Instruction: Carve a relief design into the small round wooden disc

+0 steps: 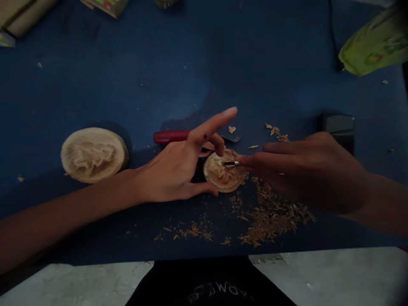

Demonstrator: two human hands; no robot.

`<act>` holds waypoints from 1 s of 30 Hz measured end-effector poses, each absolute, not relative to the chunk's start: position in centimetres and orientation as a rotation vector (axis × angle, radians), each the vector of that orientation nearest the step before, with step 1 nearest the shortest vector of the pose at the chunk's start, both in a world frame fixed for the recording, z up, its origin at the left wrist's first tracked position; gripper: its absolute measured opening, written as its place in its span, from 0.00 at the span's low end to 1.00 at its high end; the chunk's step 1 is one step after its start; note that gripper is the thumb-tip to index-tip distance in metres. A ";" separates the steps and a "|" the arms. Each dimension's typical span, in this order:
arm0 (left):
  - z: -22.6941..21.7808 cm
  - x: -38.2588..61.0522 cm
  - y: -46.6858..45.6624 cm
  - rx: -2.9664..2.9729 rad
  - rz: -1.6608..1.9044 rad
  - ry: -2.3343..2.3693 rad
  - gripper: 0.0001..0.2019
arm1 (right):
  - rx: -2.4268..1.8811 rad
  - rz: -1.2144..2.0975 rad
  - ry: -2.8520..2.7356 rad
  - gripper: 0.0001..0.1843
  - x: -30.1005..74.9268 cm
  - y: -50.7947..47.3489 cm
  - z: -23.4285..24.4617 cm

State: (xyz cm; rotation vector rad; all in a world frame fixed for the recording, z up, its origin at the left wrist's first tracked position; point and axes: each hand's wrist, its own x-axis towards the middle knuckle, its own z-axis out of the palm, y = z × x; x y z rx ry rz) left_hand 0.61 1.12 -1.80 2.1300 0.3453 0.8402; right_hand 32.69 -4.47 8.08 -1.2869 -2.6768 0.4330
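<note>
Two hands: we work one wood disc [223, 174].
Tool [230, 163]: lies left-right, tip pointing left onto the disc.
Right hand [306, 174]: our fingers [251, 160] pinch the tool.
Left hand [178, 168]: thumb and bent finger grip the disc, forefinger raised.

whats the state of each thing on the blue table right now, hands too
small wood disc: flat on the table, top partly carved, steadied by the left hand
left hand: cupped around the disc's edge, index finger raised
right hand: pinching a thin metal tool
metal tool: tip on the disc's top
big wood disc: lying apart, top carved, untouched
red-handled tool: lying flat, unheld
wood shavings: scattered loose
</note>
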 end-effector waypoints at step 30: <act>-2.1 0.5 0.6 2.083 0.760 0.381 0.65 | -1.045 -0.370 -2.869 0.22 30.3 -7.1 8.8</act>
